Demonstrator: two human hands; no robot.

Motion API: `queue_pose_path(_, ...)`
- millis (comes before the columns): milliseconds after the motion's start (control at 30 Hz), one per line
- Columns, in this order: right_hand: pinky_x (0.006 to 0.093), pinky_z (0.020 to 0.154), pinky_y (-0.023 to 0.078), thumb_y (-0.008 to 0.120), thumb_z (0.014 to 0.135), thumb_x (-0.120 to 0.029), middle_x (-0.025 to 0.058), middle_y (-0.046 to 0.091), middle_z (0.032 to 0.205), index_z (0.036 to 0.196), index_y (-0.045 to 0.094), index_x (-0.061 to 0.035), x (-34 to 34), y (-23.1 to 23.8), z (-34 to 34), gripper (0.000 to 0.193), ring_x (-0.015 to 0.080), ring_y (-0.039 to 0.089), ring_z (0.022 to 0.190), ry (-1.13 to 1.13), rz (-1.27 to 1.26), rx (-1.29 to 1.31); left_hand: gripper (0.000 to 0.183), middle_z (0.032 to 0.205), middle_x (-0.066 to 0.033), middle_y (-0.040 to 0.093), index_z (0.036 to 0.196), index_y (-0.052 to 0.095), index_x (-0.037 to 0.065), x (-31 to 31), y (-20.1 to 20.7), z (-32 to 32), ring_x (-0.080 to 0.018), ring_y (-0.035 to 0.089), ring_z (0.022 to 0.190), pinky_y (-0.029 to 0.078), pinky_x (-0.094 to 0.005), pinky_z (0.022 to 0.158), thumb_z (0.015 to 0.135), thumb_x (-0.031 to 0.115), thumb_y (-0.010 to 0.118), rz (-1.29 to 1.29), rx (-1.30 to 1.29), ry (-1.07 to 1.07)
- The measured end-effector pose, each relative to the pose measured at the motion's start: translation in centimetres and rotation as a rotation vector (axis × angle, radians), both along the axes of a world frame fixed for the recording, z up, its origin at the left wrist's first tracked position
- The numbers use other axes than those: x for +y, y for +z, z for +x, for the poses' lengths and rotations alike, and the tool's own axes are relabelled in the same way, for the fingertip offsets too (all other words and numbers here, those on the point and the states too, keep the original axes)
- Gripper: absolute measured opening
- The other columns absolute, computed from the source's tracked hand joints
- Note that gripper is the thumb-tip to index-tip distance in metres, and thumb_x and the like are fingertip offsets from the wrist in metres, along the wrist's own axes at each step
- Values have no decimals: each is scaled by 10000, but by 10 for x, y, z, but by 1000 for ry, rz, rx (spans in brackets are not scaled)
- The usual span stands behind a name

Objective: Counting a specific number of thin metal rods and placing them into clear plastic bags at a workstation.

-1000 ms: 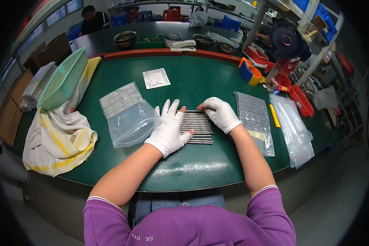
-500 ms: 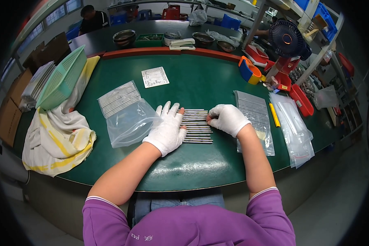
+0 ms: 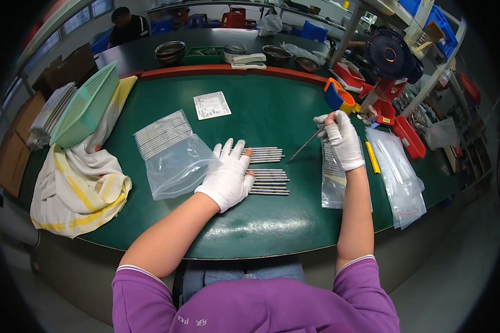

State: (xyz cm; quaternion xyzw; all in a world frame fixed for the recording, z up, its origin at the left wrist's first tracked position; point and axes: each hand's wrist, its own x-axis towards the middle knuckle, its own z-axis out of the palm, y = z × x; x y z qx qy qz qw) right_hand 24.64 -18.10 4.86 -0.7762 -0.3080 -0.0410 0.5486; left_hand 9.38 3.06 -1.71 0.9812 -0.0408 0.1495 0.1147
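Observation:
My left hand (image 3: 226, 176), in a white glove with bare fingertips, lies flat with fingers spread over the left ends of a row of thin metal rods (image 3: 269, 181). A gap parts the row into two groups. My right hand (image 3: 344, 141), gloved the same way, is raised right of the row and pinches one metal rod (image 3: 305, 147), which slants down to the left. Beneath my right hand and forearm lies a clear bag of rods (image 3: 332, 183), partly hidden. Beside my left hand is another clear plastic bag (image 3: 175, 166) with rods in its far part.
A printed paper card (image 3: 211, 105) lies farther back on the green table (image 3: 261, 222). To the right are a yellow strip (image 3: 372, 156), empty plastic bags (image 3: 395, 177), a red tray (image 3: 409, 137) and a fan (image 3: 390, 54). A cloth (image 3: 83, 194) and green basket (image 3: 86, 105) sit left.
My right hand has lifted from the right ends of the row and moved right, taking one rod with it. A gap now shows in the row. My left hand has stayed in place.

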Motion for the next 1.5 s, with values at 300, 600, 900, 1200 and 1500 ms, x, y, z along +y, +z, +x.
queue_pose_path(300, 295, 596, 493, 611, 839, -109, 96, 636, 761, 897, 545, -54, 54, -25, -47, 104, 220, 634, 690, 144, -46, -362, 658, 1332, -296, 350, 1358, 233, -79, 1, -5, 0, -438, 297, 1268, 187, -497, 1081, 843, 222, 511, -94, -25, 17)
queue_pose_path(600, 312, 704, 491, 664, 740, -95, 100, 603, 888, 932, 634, -52, 28, -7, -36, 199, 230, 604, 774, 102, -623, -257, 729, 1323, -343, 323, 1384, 139, -81, 3, -8, -1, -459, 280, 1270, 176, -498, 1085, 849, 236, 519, -136, -15, 22)
queue_pose_path(900, 334, 718, 500, 664, 725, -144, 137, 653, 806, 861, 657, -57, 20, -13, -27, 162, 270, 636, 762, 81, -831, -36, 689, 1324, -327, 336, 1369, 191, -86, 0, -5, 0, -445, 284, 1275, 177, -496, 1085, 851, 233, 515, -114, -19, 23)
queue_pose_path(1200, 296, 688, 483, 667, 745, -117, 115, 645, 763, 841, 639, -27, 26, -6, -39, 135, 201, 615, 704, 207, -635, 119, 484, 1335, -236, 387, 1264, 407, -58, 4, -5, 5, -410, 313, 1269, 213, -481, 1075, 836, 151, 496, -60, -12, 24)
queue_pose_path(1500, 298, 682, 479, 678, 746, -159, 107, 629, 735, 826, 628, -37, 35, -32, -27, 154, 200, 600, 682, 80, -644, 68, 493, 1322, -232, 401, 1274, 396, -47, 4, -9, 9, -404, 323, 1270, 208, -477, 1082, 829, 133, 510, -107, -52, 31)
